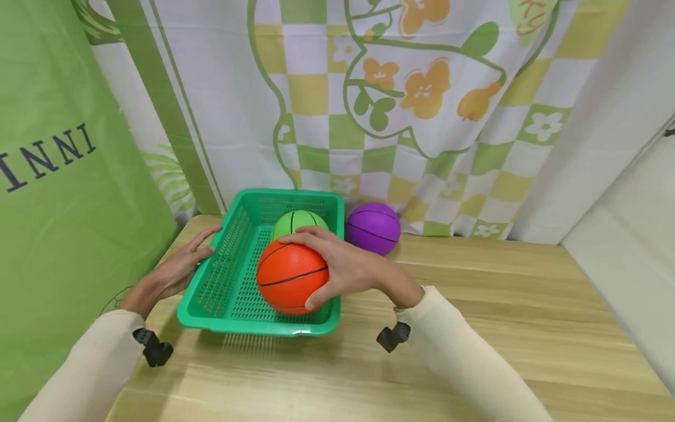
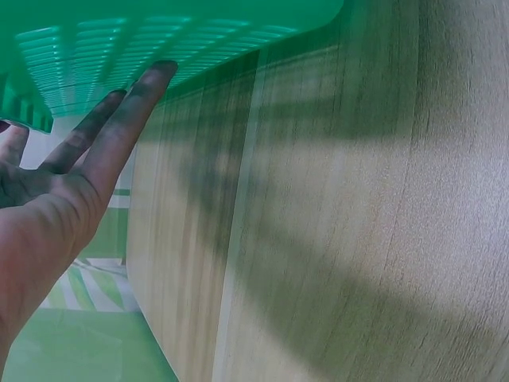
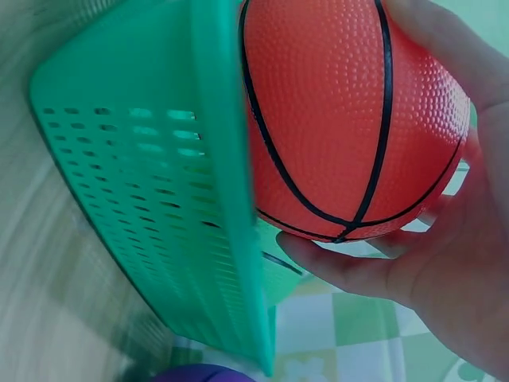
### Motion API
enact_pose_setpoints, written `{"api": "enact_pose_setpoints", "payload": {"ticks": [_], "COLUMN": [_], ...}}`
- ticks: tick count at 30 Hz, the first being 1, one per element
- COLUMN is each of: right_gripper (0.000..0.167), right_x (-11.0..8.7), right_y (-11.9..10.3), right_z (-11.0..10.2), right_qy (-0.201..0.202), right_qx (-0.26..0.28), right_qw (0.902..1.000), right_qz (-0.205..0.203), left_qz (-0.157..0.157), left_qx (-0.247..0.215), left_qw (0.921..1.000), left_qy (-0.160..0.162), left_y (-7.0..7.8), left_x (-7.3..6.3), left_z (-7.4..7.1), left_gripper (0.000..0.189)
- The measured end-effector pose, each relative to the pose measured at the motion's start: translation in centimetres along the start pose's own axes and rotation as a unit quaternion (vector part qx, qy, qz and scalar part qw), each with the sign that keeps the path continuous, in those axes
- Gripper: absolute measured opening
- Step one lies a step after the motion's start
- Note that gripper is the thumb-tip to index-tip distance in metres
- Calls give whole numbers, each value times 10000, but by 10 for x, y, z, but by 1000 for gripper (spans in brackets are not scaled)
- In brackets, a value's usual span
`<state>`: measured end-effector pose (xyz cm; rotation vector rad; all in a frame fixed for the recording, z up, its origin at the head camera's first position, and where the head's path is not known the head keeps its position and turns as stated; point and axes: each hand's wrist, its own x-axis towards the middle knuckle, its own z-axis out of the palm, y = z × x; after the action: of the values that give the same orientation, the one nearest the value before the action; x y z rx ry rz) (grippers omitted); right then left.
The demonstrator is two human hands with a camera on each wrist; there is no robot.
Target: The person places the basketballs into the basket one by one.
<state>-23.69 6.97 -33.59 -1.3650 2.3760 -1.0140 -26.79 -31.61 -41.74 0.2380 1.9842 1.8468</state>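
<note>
My right hand grips an orange-red toy basketball with black lines, its thumb and fingers spread round the ball's right side. The ball is at the front right of a green perforated plastic basket, partly above the rim in the right wrist view. Behind it inside the basket, a light green ball is partly hidden by the orange one and my hand. My left hand is at the basket's left side; in the left wrist view its fingers lie straight along the outer wall.
A purple ball sits on the wooden table just right of the basket's back corner. A patterned curtain hangs along the table's back edge. Green cloth with lettering hangs on the left, and a pale wall is on the right.
</note>
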Motion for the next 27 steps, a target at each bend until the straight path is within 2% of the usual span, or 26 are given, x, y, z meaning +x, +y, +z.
{"api": "enact_pose_setpoints", "payload": {"ticks": [7, 17, 21, 27], "right_gripper": [98, 94, 95, 91], "right_x": [5, 13, 17, 19], "right_y": [6, 10, 11, 13], "right_z": [10, 18, 24, 26], "right_qy": [-245, -551, -651, -554], "right_qx": [-112, -357, -689, -1221], "right_qw": [9995, 9974, 9953, 9910], "right_qz": [140, 293, 172, 2], "left_qz": [76, 27, -28, -28], "left_qx": [23, -76, -87, -69], "left_qw": [10000, 10000, 10000, 10000], "left_qy": [0, 1, 14, -13], "left_y": [-1, -1, -1, 0], "left_x": [-1, -2, 0, 2], "left_z": [0, 0, 0, -1], "left_gripper": [63, 62, 63, 62]}}
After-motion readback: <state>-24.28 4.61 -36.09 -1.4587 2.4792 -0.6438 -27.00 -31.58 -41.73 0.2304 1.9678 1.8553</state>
